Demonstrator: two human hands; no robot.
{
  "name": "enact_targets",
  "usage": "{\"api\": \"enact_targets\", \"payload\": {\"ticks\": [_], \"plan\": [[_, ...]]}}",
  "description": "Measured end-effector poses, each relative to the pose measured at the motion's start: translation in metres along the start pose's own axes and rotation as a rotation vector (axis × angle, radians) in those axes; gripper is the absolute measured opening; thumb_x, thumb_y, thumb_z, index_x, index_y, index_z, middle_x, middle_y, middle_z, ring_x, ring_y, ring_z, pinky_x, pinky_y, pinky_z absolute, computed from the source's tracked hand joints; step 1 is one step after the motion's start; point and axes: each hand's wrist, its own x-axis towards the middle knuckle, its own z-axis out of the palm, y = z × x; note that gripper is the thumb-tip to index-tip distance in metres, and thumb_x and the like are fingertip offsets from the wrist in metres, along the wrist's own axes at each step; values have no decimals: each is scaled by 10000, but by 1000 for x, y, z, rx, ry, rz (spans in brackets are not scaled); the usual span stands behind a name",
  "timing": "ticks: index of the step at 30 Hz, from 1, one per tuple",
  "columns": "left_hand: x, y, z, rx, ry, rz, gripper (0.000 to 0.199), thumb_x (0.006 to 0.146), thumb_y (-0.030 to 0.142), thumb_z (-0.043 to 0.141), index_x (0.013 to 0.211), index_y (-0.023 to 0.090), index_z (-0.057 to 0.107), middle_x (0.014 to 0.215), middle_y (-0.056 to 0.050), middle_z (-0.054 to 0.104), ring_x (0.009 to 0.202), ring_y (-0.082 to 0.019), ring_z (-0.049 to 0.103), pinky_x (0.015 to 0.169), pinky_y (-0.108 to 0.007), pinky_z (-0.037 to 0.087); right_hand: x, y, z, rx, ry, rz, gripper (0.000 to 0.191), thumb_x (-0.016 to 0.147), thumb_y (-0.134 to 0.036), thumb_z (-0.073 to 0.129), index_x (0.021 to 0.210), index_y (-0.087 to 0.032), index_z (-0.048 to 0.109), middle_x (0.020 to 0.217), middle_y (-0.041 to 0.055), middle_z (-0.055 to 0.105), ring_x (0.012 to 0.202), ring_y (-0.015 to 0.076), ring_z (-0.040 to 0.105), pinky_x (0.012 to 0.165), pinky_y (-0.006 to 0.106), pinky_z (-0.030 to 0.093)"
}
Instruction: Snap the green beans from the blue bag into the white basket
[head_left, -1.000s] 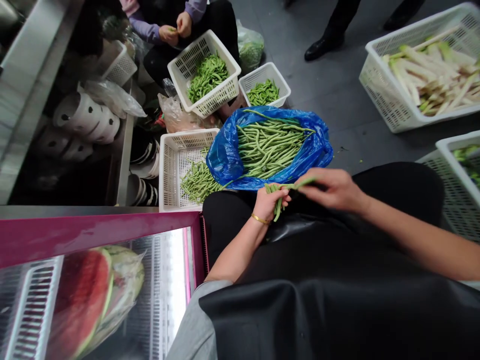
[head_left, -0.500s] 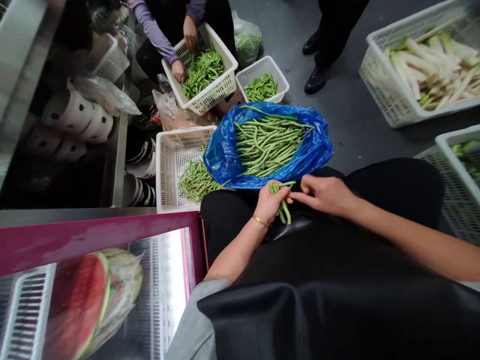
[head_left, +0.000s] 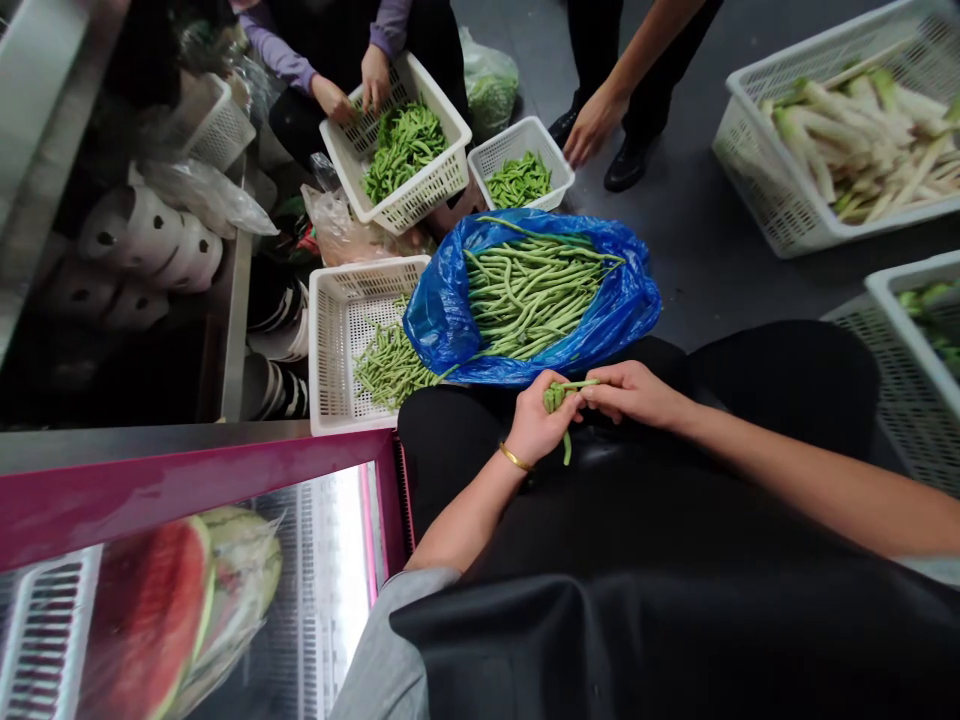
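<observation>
My left hand [head_left: 538, 422], with a gold bangle at its wrist, is closed round a small bunch of green beans [head_left: 555, 397]. One bean sticks out sideways from the bunch, and my right hand [head_left: 634, 393] pinches its end. Both hands meet over my lap, just in front of a blue plastic bag [head_left: 442, 318]. Long green beans [head_left: 536, 290] fill the open bag. To its left stands a white basket [head_left: 330, 340] holding short bean pieces [head_left: 394, 365].
Opposite, a person's hands [head_left: 375, 80] work at a white basket [head_left: 420, 205] of green pods. Another person's hand [head_left: 596, 125] reaches to a smaller basket [head_left: 555, 190]. A crate of white-stemmed vegetables [head_left: 814, 225] stands right. A glass-fronted case with cut watermelon [head_left: 150, 610] is at lower left.
My right hand has closed in on the left and now pinches a bean end. Another person's arm has come down beside the small basket. The view has shifted slightly.
</observation>
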Motion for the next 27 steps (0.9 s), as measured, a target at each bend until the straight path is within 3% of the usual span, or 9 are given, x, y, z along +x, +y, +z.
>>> {"api": "enact_targets", "payload": {"ticks": [6,8,10,12,15,18,21,24,27], "plan": [[3,4,-1,-338,-88,2,338,746,412,717,834,175,494,662,-4,635,535,-109,588,511,-222,433,-9,-2,0,444,-197,-13,349,761,-490,582,632,-167,559,404,-46,401,354,115,434,378,240,338],[8,6,-4,-550,-4,-70,386,697,410,754,834,181,476,670,10,614,526,-98,566,472,-207,403,-8,-8,-12,143,-438,-2,400,775,-536,575,670,-153,615,433,-17,473,402,127,494,422,240,357],[13,8,-7,-696,102,-162,438,624,370,805,853,182,482,664,36,565,542,-81,545,467,-190,390,4,-19,-28,-437,-552,13,407,745,-556,629,733,-152,679,530,24,579,491,148,556,480,244,370],[16,9,-10,-752,152,-237,458,575,300,828,859,178,490,640,55,512,553,-72,527,472,-181,385,28,-32,-42,-988,-309,-68,398,776,-545,611,864,-171,714,742,75,675,638,186,610,545,257,379],[19,9,-11,-783,145,-289,432,566,224,809,823,180,465,613,65,484,537,-72,515,486,-192,389,80,-44,-46,-1420,173,-188,417,906,-441,439,1125,-164,660,1107,154,648,840,246,630,619,286,382],[20,4,-12,-842,139,-303,418,571,203,778,788,191,421,564,85,435,503,-73,500,521,-214,410,128,-45,-41,-1602,145,-133,381,905,-306,405,1097,-106,668,1128,195,628,816,254,623,608,292,359],[22,-4,-17,-866,165,-305,374,598,199,742,768,196,408,522,93,415,481,-82,510,530,-223,416,144,-40,-52,-1614,14,-161,351,891,-261,397,939,-122,715,997,153,682,783,230,610,603,283,343],[25,-13,-20,-832,203,-336,308,621,196,731,756,179,455,530,62,512,487,-97,554,541,-226,439,117,-37,-78,-1528,14,-224,334,876,-351,446,870,-172,728,895,94,710,763,217,613,595,278,349],[31,-20,-13,-764,223,-438,257,641,211,739,784,139,538,661,-27,666,474,-91,559,491,-212,427,64,-33,-85,-1346,55,-232,328,878,-426,468,874,-218,723,836,46,720,718,193,623,595,270,377]]}}
